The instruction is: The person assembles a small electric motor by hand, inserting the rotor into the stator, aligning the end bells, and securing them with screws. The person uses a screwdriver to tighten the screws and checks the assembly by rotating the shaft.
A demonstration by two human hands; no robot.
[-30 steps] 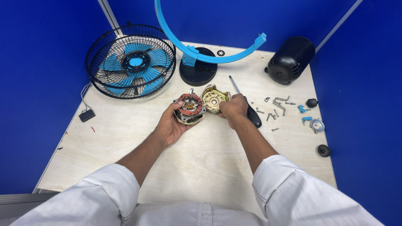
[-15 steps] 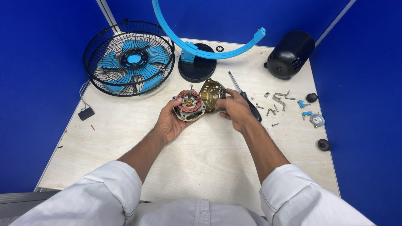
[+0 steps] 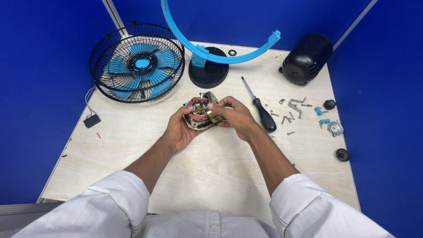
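Fan motor (image 3: 197, 115) out of black cover (image 3: 307, 58), cupped tight in left hand (image 3: 180, 130). Right hand (image 3: 235, 117) pinches gold end plate (image 3: 213, 115) onto it. Screws (image 3: 288, 118), screwdriver (image 3: 261, 108) lie loose nearby.

The left hand (image 3: 178, 130) hides the motor's (image 3: 198, 115) underside; the small screws (image 3: 288, 119) seem too tiny to tell apart.

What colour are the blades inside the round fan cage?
The fan blades are light blue, inside a black fan cage; head view.

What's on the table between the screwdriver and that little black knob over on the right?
In the head view, loose screws and a bent metal bracket lie scattered between the screwdriver and the black knob, plus small blue plastic bits.
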